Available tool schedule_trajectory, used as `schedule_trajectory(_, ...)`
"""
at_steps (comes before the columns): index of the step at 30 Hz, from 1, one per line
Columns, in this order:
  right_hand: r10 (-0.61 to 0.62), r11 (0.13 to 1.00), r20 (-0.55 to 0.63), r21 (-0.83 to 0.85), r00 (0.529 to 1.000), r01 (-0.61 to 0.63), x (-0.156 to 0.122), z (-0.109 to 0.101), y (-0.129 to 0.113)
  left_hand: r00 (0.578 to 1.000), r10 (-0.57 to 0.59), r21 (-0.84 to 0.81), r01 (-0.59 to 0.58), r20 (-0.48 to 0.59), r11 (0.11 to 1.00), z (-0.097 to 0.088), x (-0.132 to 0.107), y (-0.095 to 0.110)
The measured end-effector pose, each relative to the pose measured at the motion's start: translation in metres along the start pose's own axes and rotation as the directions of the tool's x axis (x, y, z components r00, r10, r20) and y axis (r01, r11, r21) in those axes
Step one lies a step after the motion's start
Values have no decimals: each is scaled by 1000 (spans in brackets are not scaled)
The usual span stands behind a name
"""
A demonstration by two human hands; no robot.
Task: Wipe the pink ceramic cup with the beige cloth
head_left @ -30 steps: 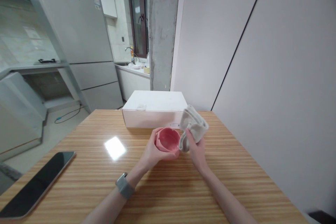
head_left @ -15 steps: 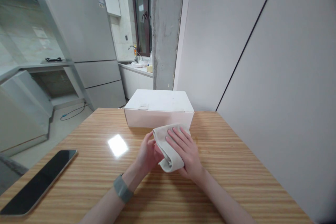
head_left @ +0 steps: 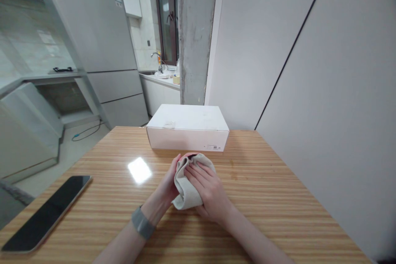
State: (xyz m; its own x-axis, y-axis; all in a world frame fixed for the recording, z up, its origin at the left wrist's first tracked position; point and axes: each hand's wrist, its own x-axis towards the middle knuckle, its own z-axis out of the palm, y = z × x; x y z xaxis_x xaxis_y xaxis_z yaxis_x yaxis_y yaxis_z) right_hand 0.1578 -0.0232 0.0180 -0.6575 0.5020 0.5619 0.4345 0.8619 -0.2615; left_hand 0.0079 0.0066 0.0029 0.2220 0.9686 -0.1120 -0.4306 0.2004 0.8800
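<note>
A light beige cloth (head_left: pixel 187 194) is bunched between my two hands, above the near middle of the wooden table. My right hand (head_left: pixel 210 192) is closed on it, its fingers pressing down into the folds. My left hand (head_left: pixel 168 182), with a grey band on the wrist, curls around the left side of a pinkish-red object (head_left: pixel 189 154). Only a curved edge with a dark spot shows above the cloth; the rest is hidden, so its kind cannot be made out.
A white box (head_left: pixel 187 138) stands beyond my hands at the table's far edge. A black smartphone (head_left: pixel 46 214) lies on the left of the wooden table (head_left: pixel 272 206). A pale wall (head_left: pixel 334 103) borders the right side; a fridge (head_left: pixel 93 29) stands behind on the left.
My right hand and the cloth have shifted left and toward me. The cloth has gone from lying flat over the object to bunched, and a pinkish-red edge now shows.
</note>
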Motion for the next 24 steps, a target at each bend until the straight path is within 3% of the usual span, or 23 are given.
schedule_trajectory(4,178,984,-145,4,973,-180,1,9,-4,983,-73,-174,102,166,979,12,-11,3)
schedule_trajectory(9,309,951,-244,80,919,-298,2,9,-8,972,-151,-150,179,180,972,19,-19,6)
schedule_trajectory(13,424,904,-283,184,860,-385,4,10,-6,984,-76,-86,91,159,992,15,-16,2)
schedule_trajectory(19,669,733,-290,410,684,-543,4,8,2,977,95,-53,-87,191,995,12,-16,-9)
schedule_trajectory(22,680,716,-298,466,670,-520,3,8,2,984,140,93,-151,112,984,12,-16,-8)
schedule_trajectory(24,637,749,-301,460,709,-477,2,8,0,988,144,189,-152,52,970,11,-15,-6)
